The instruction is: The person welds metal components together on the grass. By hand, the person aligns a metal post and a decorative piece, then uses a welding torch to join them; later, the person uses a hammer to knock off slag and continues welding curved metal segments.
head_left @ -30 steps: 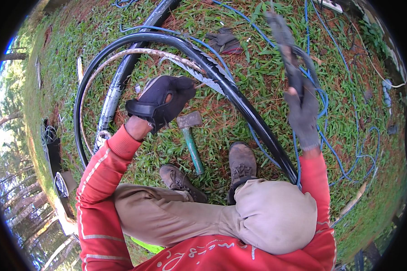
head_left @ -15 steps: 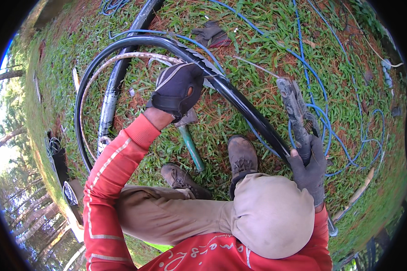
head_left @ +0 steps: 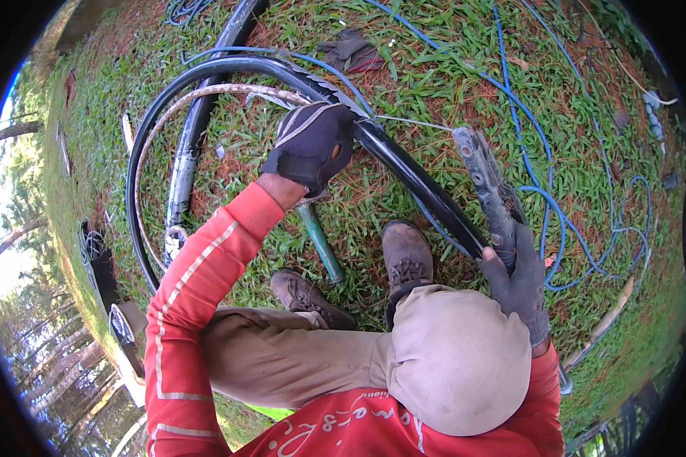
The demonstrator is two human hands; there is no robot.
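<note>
My left hand (head_left: 309,148), in a dark glove, is closed against a curved black pipe (head_left: 415,183); what its fingers hold is hidden. A pale ribbed line (head_left: 179,107) follows the pipe's curve, and a jagged grey strip (head_left: 343,99) lies along it. My right hand (head_left: 518,282), in a grey glove, grips a worn, dark metal hand tool (head_left: 479,167) right of the pipe. A thin pale rod (head_left: 415,122) runs from the tool's tip toward my left hand. Under that hand lies a hammer-like tool with a green handle (head_left: 320,244), its head mostly hidden.
Grass holds a straighter scuffed pipe (head_left: 183,175), blue hoses (head_left: 533,129), a dark glove or cloth (head_left: 351,53) and a pale stick (head_left: 610,312). My boots (head_left: 408,255) and bent knee are below the pipe. A dark container (head_left: 99,266) sits left, with trees beyond.
My left hand moved right and up onto the black pipe. My right hand came down and nearer me, bringing the dark tool, now lying at an angle beside the pipe.
</note>
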